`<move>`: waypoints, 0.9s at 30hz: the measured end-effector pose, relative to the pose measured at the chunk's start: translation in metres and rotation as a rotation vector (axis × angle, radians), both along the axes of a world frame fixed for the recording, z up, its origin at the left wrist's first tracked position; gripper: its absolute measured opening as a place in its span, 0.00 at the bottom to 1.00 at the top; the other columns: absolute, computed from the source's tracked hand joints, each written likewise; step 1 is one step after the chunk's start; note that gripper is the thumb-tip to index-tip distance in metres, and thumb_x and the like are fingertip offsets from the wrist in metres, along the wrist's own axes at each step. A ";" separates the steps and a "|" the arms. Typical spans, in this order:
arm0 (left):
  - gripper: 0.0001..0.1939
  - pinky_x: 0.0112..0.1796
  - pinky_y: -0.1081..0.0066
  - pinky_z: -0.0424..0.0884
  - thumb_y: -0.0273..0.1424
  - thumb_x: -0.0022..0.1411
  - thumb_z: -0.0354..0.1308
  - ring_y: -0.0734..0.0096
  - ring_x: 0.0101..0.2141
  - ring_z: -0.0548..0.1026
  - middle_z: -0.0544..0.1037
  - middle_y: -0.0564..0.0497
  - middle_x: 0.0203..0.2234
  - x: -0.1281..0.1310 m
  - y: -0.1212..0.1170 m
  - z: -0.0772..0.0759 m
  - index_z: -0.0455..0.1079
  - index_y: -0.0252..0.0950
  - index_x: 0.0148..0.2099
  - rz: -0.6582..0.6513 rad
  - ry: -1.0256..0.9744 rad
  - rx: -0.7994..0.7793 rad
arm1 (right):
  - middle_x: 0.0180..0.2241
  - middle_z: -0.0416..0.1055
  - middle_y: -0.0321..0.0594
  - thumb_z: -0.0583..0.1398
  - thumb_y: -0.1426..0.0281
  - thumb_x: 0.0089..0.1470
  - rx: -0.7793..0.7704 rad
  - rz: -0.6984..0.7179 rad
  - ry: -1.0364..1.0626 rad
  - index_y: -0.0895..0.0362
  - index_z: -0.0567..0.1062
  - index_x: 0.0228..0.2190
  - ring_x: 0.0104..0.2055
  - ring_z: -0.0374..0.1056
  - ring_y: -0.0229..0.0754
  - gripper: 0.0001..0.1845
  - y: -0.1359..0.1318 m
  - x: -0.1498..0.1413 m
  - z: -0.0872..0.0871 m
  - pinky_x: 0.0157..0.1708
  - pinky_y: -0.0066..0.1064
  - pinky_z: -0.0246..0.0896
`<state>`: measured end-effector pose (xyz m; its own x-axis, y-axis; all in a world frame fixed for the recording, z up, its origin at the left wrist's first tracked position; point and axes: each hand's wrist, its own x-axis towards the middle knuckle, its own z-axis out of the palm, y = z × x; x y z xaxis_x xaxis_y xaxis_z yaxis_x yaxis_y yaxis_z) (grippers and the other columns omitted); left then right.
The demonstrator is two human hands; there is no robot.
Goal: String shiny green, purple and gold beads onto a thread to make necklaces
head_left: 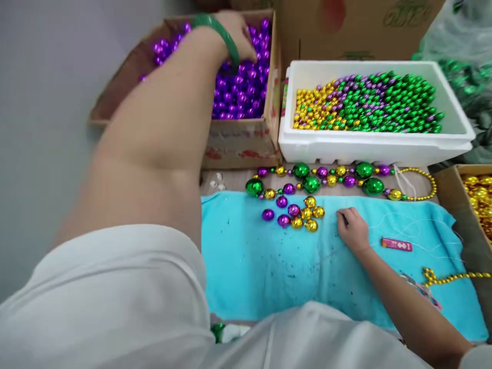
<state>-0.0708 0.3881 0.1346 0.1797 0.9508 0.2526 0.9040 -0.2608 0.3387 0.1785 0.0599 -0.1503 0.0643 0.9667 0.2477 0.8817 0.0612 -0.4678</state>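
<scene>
My left hand (237, 36), a green bangle (220, 32) on its wrist, reaches into a cardboard box of shiny purple beads (242, 92). Its fingers point down among the beads and are partly hidden. My right hand (352, 228) rests closed on the turquoise cloth (253, 271); anything in its fingers is too small to make out. To its left lie several loose gold beads (306, 213) and purple beads (283, 221). Fine clear thread (415, 225) runs over the cloth to the right of this hand.
A strung bead necklace (311, 184) lies behind the cloth. A white foam box (369, 146) holds gold, purple and green bead strands. A pink packet (396, 244), scissors (426, 293) and a gold bead string (449, 279) lie right. A carton of gold beads (480, 197) stands far right.
</scene>
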 end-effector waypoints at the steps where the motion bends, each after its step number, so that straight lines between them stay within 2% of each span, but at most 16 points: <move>1: 0.28 0.46 0.49 0.65 0.45 0.61 0.44 0.52 0.50 0.72 0.69 0.56 0.36 -0.010 -0.019 0.004 0.70 0.24 0.46 -0.042 0.082 -0.027 | 0.33 0.71 0.42 0.52 0.68 0.60 -0.004 -0.001 -0.004 0.58 0.75 0.34 0.36 0.67 0.41 0.12 0.000 0.001 -0.001 0.35 0.30 0.58; 3: 0.28 0.42 0.51 0.64 0.44 0.60 0.43 0.55 0.52 0.71 0.68 0.56 0.39 -0.026 -0.070 0.004 0.66 0.28 0.52 -0.251 0.165 -0.056 | 0.33 0.71 0.42 0.52 0.67 0.59 -0.016 -0.008 -0.015 0.57 0.75 0.34 0.35 0.66 0.41 0.12 0.000 0.002 -0.001 0.33 0.30 0.56; 4: 0.27 0.41 0.53 0.64 0.42 0.60 0.44 0.57 0.52 0.70 0.68 0.54 0.40 -0.032 -0.100 -0.004 0.64 0.28 0.54 -0.395 0.126 -0.032 | 0.32 0.71 0.41 0.52 0.67 0.59 -0.022 -0.012 -0.021 0.57 0.75 0.33 0.35 0.66 0.41 0.12 0.000 0.002 -0.001 0.32 0.30 0.56; 5: 0.23 0.42 0.54 0.69 0.40 0.57 0.53 0.63 0.48 0.74 0.71 0.54 0.40 -0.038 -0.131 -0.017 0.67 0.31 0.50 -0.505 0.096 -0.088 | 0.32 0.71 0.41 0.53 0.67 0.59 -0.028 -0.016 -0.027 0.57 0.75 0.33 0.34 0.65 0.41 0.12 0.000 0.003 -0.001 0.32 0.30 0.55; 6: 0.18 0.43 0.57 0.72 0.38 0.56 0.57 0.67 0.44 0.76 0.73 0.55 0.38 -0.042 -0.161 -0.036 0.69 0.33 0.47 -0.577 0.083 -0.179 | 0.33 0.71 0.42 0.53 0.67 0.58 -0.033 -0.021 -0.032 0.57 0.75 0.33 0.34 0.65 0.41 0.12 0.000 0.003 0.000 0.31 0.30 0.54; 7: 0.15 0.45 0.59 0.73 0.35 0.55 0.59 0.68 0.41 0.76 0.74 0.54 0.37 -0.047 -0.189 -0.059 0.70 0.34 0.44 -0.578 0.084 -0.239 | 0.33 0.71 0.42 0.53 0.68 0.58 -0.036 -0.027 -0.036 0.57 0.75 0.33 0.35 0.65 0.41 0.12 0.000 0.003 0.000 0.31 0.30 0.53; 10: 0.16 0.46 0.60 0.72 0.28 0.52 0.60 0.63 0.42 0.74 0.73 0.48 0.39 -0.060 -0.251 -0.138 0.71 0.34 0.45 -0.386 0.104 -0.292 | 0.34 0.70 0.41 0.53 0.68 0.58 -0.049 -0.042 -0.038 0.57 0.75 0.34 0.35 0.64 0.40 0.11 -0.001 0.003 0.001 0.31 0.30 0.52; 12: 0.18 0.48 0.61 0.71 0.28 0.53 0.58 0.63 0.44 0.73 0.72 0.46 0.41 -0.065 -0.269 -0.178 0.70 0.35 0.48 -0.271 0.050 -0.292 | 0.34 0.70 0.41 0.53 0.68 0.57 -0.060 -0.056 -0.038 0.57 0.75 0.34 0.34 0.63 0.40 0.11 -0.002 0.003 0.001 0.31 0.30 0.50; 14: 0.20 0.49 0.61 0.69 0.28 0.55 0.56 0.63 0.45 0.72 0.71 0.46 0.44 -0.062 -0.273 -0.201 0.67 0.36 0.51 -0.169 -0.015 -0.260 | 0.34 0.69 0.40 0.53 0.68 0.57 -0.070 -0.064 -0.035 0.57 0.75 0.34 0.33 0.62 0.39 0.11 -0.002 0.003 0.001 0.30 0.30 0.48; 16: 0.22 0.50 0.61 0.68 0.29 0.55 0.56 0.61 0.47 0.71 0.71 0.45 0.46 -0.053 -0.270 -0.208 0.65 0.35 0.53 -0.106 -0.042 -0.235 | 0.34 0.69 0.40 0.53 0.68 0.57 -0.076 -0.060 -0.026 0.57 0.75 0.34 0.33 0.61 0.39 0.11 -0.002 0.003 0.001 0.29 0.30 0.46; 22: 0.22 0.49 0.58 0.69 0.29 0.52 0.61 0.57 0.45 0.73 0.73 0.43 0.45 -0.025 -0.261 -0.203 0.68 0.34 0.51 -0.016 0.111 -0.369 | 0.34 0.67 0.40 0.53 0.69 0.57 -0.084 -0.045 0.019 0.57 0.75 0.33 0.32 0.58 0.38 0.11 -0.002 0.005 0.002 0.28 0.30 0.43; 27: 0.28 0.47 0.63 0.71 0.33 0.53 0.61 0.63 0.42 0.74 0.71 0.42 0.49 -0.032 -0.273 -0.193 0.66 0.34 0.56 0.019 0.061 -0.322 | 0.34 0.65 0.40 0.53 0.69 0.57 -0.088 -0.042 0.069 0.57 0.75 0.34 0.30 0.56 0.37 0.11 -0.001 0.006 0.004 0.28 0.30 0.42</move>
<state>-0.1029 0.1150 -0.0584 0.1662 0.9834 -0.0724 0.9289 -0.1315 0.3463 0.1845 0.0585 -0.1461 0.1188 0.9807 0.1556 0.8483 -0.0188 -0.5291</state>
